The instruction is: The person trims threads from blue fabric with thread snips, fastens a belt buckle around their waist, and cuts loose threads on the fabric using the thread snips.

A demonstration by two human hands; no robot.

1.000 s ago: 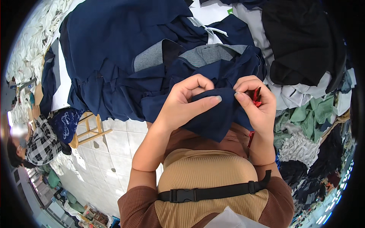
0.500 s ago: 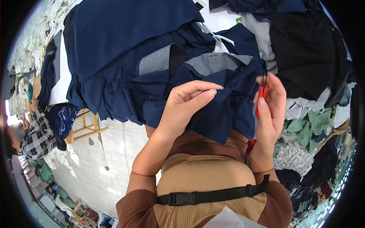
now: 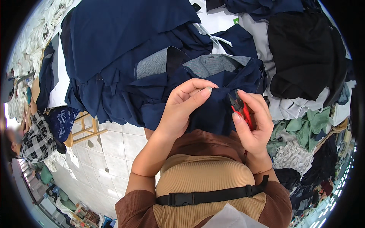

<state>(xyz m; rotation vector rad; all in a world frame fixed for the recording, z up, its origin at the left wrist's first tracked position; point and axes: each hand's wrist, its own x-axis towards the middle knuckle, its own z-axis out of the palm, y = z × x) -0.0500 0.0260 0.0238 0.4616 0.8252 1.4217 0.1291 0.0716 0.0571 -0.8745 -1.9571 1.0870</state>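
Observation:
My left hand (image 3: 187, 102) pinches the edge of a navy garment (image 3: 211, 114) between thumb and fingers, lifting it near the front of the work surface. In my right hand (image 3: 255, 123) are thread snips (image 3: 243, 111) with red handles and dark blades. The blades stand apart, pointing up and to the left, beside the held cloth. Grey-blue facing (image 3: 213, 65) shows on the inside of the garment behind my hands. Whether the blades touch any thread is too small to make out.
Navy garments (image 3: 125, 41) are heaped across the left and middle. A black cloth pile (image 3: 306, 57) lies at the right, with green cloth (image 3: 310, 125) below it. A wooden stool (image 3: 85, 129) stands on the tiled floor at left, near a person in a checked shirt (image 3: 38, 136).
My right hand has moved left and down, bringing the snips from upright at the right to the cloth's edge, blades apart. My left hand keeps its pinch, almost still.

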